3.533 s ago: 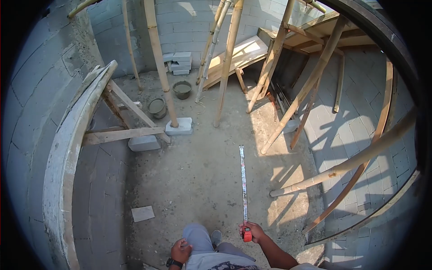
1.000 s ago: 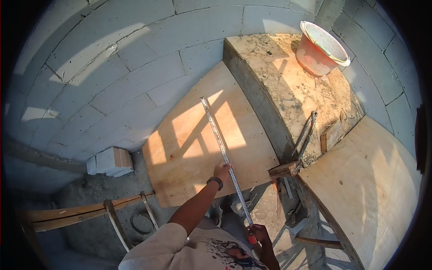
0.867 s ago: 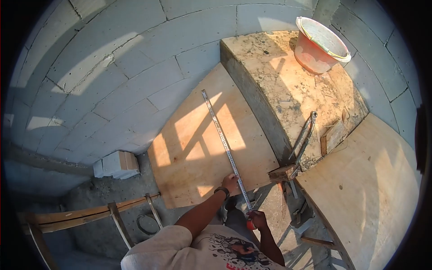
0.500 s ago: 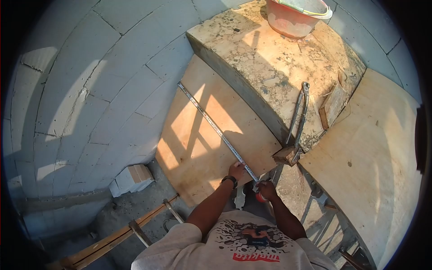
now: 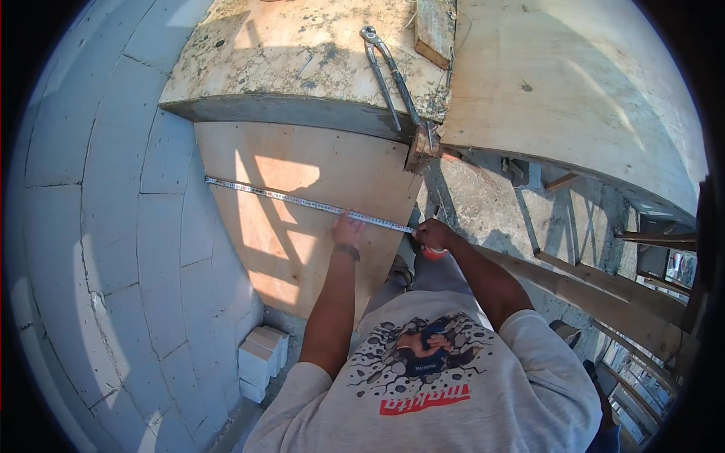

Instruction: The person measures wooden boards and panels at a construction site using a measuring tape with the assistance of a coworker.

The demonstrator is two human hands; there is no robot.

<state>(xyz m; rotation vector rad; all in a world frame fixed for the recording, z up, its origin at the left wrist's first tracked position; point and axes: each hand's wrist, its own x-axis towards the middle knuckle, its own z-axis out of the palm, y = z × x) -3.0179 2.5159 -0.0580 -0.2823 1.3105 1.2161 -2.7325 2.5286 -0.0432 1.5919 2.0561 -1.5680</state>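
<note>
A tape measure's white blade (image 5: 294, 200) lies stretched across a plywood sheet (image 5: 332, 158), from the block wall side toward my body. My right hand (image 5: 436, 235) is closed round the tape measure's red case (image 5: 433, 253) at the sheet's right edge. My left hand (image 5: 348, 229) rests on the plywood just below the blade, its fingers stretched out and touching or close to it. Beyond the sheet, long-handled pincers (image 5: 394, 72) lie on a stained, raised board surface, their handles reaching over its near edge by a wood block (image 5: 423, 147).
A grey block wall (image 5: 113, 211) rises on the left, with several small pale blocks (image 5: 262, 355) at its foot. A wood offcut (image 5: 433, 34) lies on the raised board surface (image 5: 264, 60). Another large board (image 5: 559, 90) spans the right, above timber beams (image 5: 589, 279) and a lower floor.
My view has turned and shifted right, so the tape blade now runs nearly level across it. The bucket has left view. My left hand's fingers look flatter; my right hand still holds the tape measure.
</note>
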